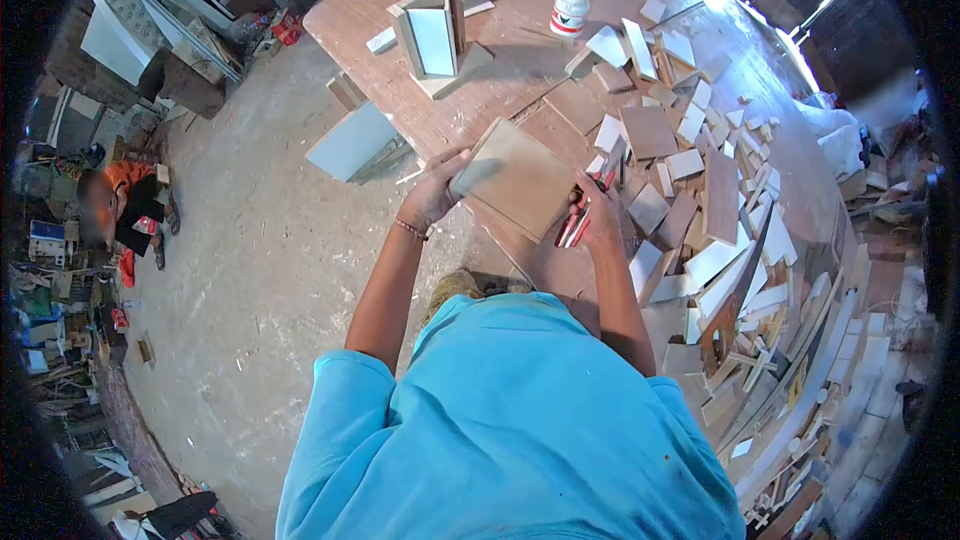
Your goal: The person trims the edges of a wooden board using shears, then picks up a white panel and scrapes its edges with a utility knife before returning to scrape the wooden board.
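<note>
A square, flat wooden piece (520, 180) with a raised edge is held up over the near edge of the table. My left hand (436, 192) grips its left corner, with the thumb on top. At its right corner is my right hand (597, 215), closed around a red-handled hand tool (573, 229) and touching the wood. The tool's exact kind is partly hidden by my fingers. Beyond the piece, a small wooden frame with a pale panel (432, 40) stands on the table.
The brown table (350, 10) carries a white glue tub (570, 10) with a stick in it. Many wood offcuts (705, 170) pile up on the right. A pale-sided box (352, 143) is beside the table's left edge. Another person (125, 202) crouches far left.
</note>
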`<state>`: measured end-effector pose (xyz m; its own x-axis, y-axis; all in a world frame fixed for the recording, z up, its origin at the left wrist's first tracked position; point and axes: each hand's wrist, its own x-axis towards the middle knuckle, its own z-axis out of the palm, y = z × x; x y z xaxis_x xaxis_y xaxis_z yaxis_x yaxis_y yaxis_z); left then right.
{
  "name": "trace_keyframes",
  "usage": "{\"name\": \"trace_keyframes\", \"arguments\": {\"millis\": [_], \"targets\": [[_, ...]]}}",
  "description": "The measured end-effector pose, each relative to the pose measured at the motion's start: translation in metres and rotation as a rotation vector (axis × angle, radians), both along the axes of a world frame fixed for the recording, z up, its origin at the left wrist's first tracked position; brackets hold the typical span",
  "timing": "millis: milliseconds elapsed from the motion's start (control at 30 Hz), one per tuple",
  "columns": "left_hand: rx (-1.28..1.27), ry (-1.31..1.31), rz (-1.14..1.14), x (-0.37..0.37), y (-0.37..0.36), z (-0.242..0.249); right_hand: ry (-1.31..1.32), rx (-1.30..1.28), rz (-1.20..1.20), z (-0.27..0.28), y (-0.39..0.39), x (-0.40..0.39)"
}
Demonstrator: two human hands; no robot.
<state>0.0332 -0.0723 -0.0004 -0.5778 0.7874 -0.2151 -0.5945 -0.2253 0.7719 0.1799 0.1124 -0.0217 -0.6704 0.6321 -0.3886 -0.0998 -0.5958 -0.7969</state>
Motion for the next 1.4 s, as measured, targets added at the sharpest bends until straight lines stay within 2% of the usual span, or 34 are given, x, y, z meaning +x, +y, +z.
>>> {"name": "trace_keyframes", "arguments": {"millis": [167,233,267,367,467,667,900,1133,1300,1367,1400], "targets": [[0.065,0.080,0.023,0.020,0.006,0.011,0.093,0.005,-0.020,0.001,-0.003,-0.005],[-0.019,0.146,0.138,0.022,0.016,0.001,0.138,-0.042,-0.001,0.010,-0.013,-0.008],[0.071,0.139,0.156,0.019,0.020,-0.006,0.130,-0.031,0.034,0.004,-0.011,-0.009],[0.065,0.200,0.220,0.020,0.022,0.013,0.121,0.050,0.097,0.019,-0.015,-0.008],[0.097,0.242,0.237,0.011,0.021,0.009,0.162,0.049,0.107,0.031,-0.016,-0.007],[0.082,0.332,0.193,0.017,0.019,0.034,0.109,0.144,0.098,0.030,-0.018,-0.006],[0.114,0.301,0.197,0.017,0.020,0.039,0.171,0.132,0.149,0.031,-0.018,-0.003],[0.119,0.298,0.193,0.019,0.023,0.036,0.110,0.082,0.094,0.032,-0.013,0.002],[0.093,0.270,0.164,0.023,0.025,0.036,0.155,0.167,0.142,0.027,-0.010,0.003],[0.142,0.041,0.121,0.018,0.022,0.026,0.144,0.124,0.114,0.026,-0.011,0.001],[0.137,0.037,0.122,0.018,0.023,0.028,0.133,0.082,0.084,0.025,-0.012,0.000]]}}
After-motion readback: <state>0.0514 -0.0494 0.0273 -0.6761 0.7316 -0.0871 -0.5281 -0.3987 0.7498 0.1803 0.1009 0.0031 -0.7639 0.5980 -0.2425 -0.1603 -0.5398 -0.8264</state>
